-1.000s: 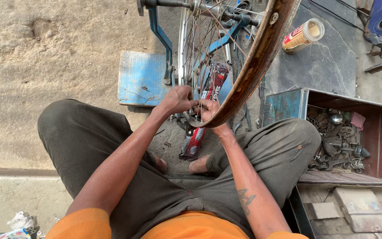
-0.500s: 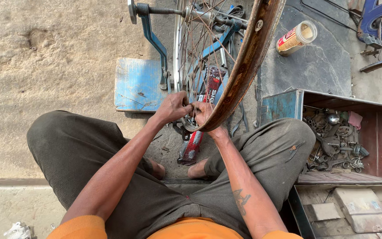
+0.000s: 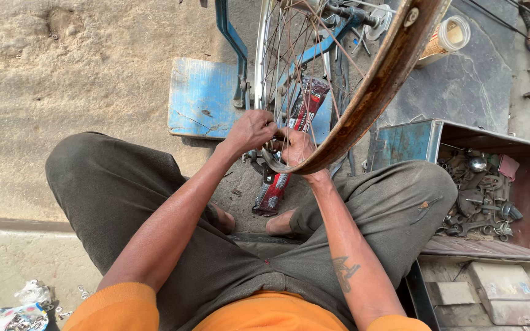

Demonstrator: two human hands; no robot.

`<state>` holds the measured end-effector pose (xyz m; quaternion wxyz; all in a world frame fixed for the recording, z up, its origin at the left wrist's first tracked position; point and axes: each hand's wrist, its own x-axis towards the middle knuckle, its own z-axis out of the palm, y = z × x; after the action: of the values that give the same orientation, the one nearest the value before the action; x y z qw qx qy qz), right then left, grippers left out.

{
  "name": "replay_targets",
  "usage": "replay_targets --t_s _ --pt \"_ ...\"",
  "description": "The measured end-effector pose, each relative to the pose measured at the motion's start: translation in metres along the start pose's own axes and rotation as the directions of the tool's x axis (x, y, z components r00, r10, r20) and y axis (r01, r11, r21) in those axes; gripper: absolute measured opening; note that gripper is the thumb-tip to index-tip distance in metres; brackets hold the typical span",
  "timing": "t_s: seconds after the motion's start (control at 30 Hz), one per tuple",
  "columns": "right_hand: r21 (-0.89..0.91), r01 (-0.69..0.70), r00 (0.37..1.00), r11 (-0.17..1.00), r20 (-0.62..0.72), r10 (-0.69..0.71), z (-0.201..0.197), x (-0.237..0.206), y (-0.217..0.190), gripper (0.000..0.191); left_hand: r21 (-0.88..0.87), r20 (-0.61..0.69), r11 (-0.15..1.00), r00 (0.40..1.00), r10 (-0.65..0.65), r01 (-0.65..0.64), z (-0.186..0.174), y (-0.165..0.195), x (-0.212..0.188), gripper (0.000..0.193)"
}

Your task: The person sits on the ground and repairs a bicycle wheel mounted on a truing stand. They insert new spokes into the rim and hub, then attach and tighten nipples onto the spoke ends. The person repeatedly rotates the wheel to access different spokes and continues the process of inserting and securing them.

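A rusty bicycle wheel rim (image 3: 375,92) with thin spokes (image 3: 289,67) stands upright in a blue metal stand (image 3: 231,37) in front of my knees. My left hand (image 3: 249,132) is at the rim's lowest part, fingers pinched shut on a spoke end there. My right hand (image 3: 299,147) sits just to its right, curled around the rim's bottom edge from inside the wheel. The two hands nearly touch. Whether either hand holds a small tool is hidden by the fingers.
The stand rests on a scuffed blue board (image 3: 200,98). A long red packet (image 3: 271,196) lies between my feet. An open metal box (image 3: 403,144) of rusty parts (image 3: 480,190) is at my right, and a tin can (image 3: 443,40) lies beyond it. A concrete kerb (image 3: 7,257) runs at lower left.
Both hands stay at the bottom of the rim with only small finger shifts. The view has drifted, so the wheel and stand sit a little differently in frame.
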<state>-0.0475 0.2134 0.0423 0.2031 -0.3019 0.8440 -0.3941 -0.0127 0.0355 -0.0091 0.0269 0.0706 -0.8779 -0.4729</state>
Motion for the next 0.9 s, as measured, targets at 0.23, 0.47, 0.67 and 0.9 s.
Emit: replay_targets --t_s 0.23,0.47,0.67,0.9 --pt "0.258 -0.241 0.97 0.936 0.023 0.243 0.003 -0.006 0.013 0.016 -0.136 -0.216 0.99 0.975 -0.061 0.032 -0.013 -0.01 0.014 0.099" --pt "0.912 -0.085 0.952 0.402 -0.045 0.302 -0.032 -0.02 -0.008 0.015 -0.496 0.194 0.822 0.958 -0.21 0.281 -0.023 -0.003 0.008 0.099" --pt "0.997 0.054 0.883 0.046 -0.069 0.463 -0.062 -0.038 -0.061 0.022 -0.403 0.141 0.853 0.943 -0.302 0.333 -0.026 0.0 0.01 0.093" --pt "0.619 0.472 0.839 0.627 -0.535 -0.104 -0.134 -0.078 -0.163 0.041 -0.424 -0.325 0.846 0.818 -0.475 0.323 0.003 -0.037 -0.008 0.05"
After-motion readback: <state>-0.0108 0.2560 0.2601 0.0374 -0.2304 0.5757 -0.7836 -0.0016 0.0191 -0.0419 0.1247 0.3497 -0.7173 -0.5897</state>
